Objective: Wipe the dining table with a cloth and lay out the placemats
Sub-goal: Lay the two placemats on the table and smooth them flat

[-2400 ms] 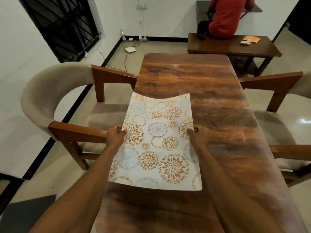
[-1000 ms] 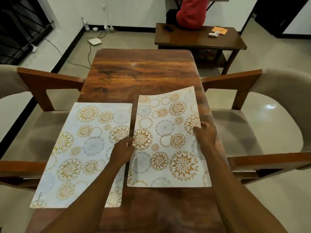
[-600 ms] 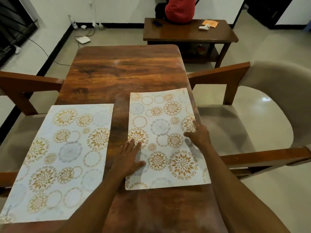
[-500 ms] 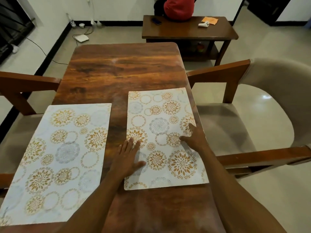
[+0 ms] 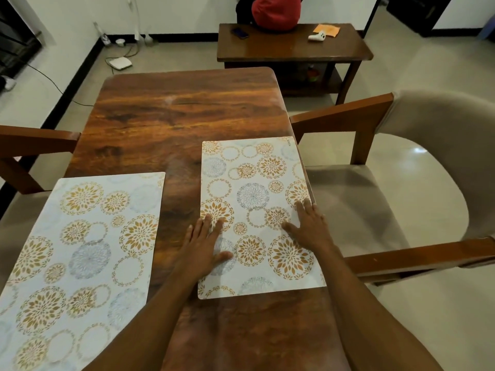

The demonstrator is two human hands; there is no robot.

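Observation:
Two white placemats printed with gold and grey flower circles lie flat on the dark wooden dining table [image 5: 182, 116]. The right placemat [image 5: 254, 188] lies along the table's right edge. My left hand [image 5: 203, 245] rests palm down on its near left part, fingers spread. On its right edge lies my right hand [image 5: 308, 226], also flat with fingers apart. The left placemat [image 5: 80, 250] lies at the table's left side, hanging past that edge, with neither hand touching it. No cloth is in view.
An upholstered wooden armchair [image 5: 401, 183] stands at the table's right side and another chair [image 5: 32, 145] at the left. Beyond the far end stands a low wooden table [image 5: 292, 49] with a phone and small items, and a person in red sits behind it.
The placemat held in both hands was lowered flat beside the one laid at the left. Both hands opened and now press on it. The view swung right.

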